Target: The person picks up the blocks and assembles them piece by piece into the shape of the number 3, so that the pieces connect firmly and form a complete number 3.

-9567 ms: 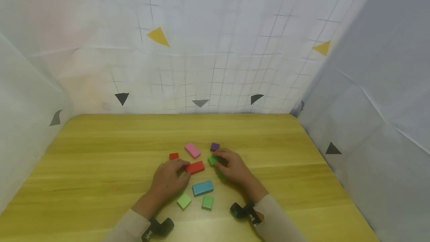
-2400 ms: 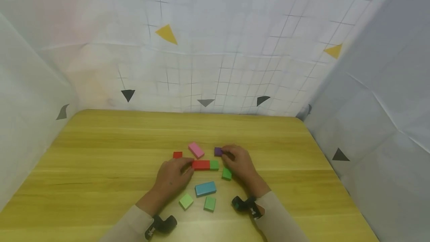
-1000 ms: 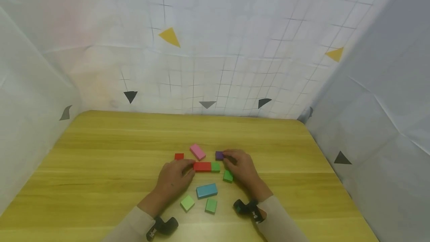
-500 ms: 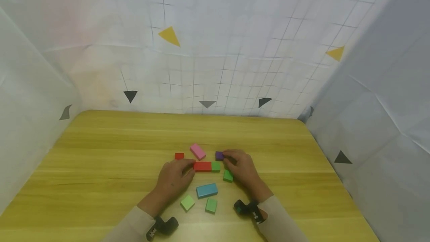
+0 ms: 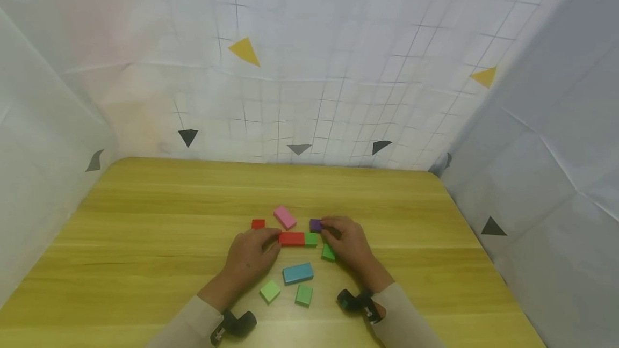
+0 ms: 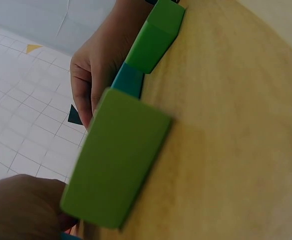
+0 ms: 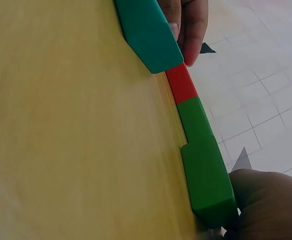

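"Across the counter (image 5: pixel 169 203), the right hand (image 5: pixel 347 238) has switched blocks since earlier. Left hand (image 5: pixel 252 248)?"

"Fingers narrowly parted, pinching the red block (image 5: pixel 292 239) by one end; a green block (image 5: pixel 310 239) abuts the other."

"Right fingers?"

"Likewise, on the purple block (image 5: pixel 316 225), just behind the green."

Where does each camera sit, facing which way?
Head: on the head, facing forward and down over the table; left hand, right hand, sleeves show.
Left wrist: worn there, facing forward past the light-green block; both hands show.
Right wrist: worn there, facing forward past the blue block; both hands show.
Shared, head and right wrist: long red block.
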`<action>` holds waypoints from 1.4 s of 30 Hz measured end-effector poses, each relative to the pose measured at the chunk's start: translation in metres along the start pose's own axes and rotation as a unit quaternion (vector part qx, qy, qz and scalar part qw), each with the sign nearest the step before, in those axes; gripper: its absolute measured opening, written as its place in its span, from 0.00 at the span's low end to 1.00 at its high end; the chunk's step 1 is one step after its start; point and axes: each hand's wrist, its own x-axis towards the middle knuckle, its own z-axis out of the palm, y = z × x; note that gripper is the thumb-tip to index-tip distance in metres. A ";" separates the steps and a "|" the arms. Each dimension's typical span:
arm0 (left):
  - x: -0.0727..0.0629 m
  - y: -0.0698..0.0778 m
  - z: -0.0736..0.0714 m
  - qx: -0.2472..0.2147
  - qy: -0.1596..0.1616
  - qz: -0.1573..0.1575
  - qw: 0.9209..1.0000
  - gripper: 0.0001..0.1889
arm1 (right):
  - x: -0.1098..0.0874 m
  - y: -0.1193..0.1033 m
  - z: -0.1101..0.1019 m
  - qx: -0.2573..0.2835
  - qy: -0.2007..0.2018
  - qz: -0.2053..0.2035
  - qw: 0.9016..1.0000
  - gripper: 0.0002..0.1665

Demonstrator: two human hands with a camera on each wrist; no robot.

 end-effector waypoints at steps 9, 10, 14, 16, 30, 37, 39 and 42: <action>0.000 -0.001 0.000 -0.005 0.000 -0.001 1.000 0.15 | 0.001 0.001 -0.001 0.004 0.004 -0.013 1.000 0.13; 0.001 -0.001 0.000 -0.004 0.000 0.000 1.000 0.15 | 0.001 0.001 -0.001 0.006 0.004 -0.014 1.000 0.13; 0.002 -0.001 -0.001 0.002 -0.004 0.002 1.000 0.15 | 0.002 0.001 -0.001 0.008 0.000 -0.011 1.000 0.13; 0.002 -0.001 -0.001 0.005 -0.006 0.001 1.000 0.15 | 0.002 0.001 0.000 0.006 -0.001 -0.010 1.000 0.13; 0.002 0.000 -0.002 0.002 -0.020 -0.014 1.000 0.15 | -0.001 0.000 -0.001 0.012 -0.008 -0.013 1.000 0.12; 0.001 -0.002 0.000 0.001 -0.027 -0.022 0.999 0.15 | -0.002 0.000 -0.003 0.023 -0.008 -0.002 1.000 0.12; 0.001 -0.003 0.000 0.005 -0.027 -0.021 0.999 0.15 | -0.002 0.000 -0.003 0.025 -0.008 0.002 1.000 0.12; 0.002 -0.003 0.000 0.009 -0.025 -0.015 1.000 0.16 | -0.001 -0.002 -0.004 0.030 -0.010 0.008 0.999 0.12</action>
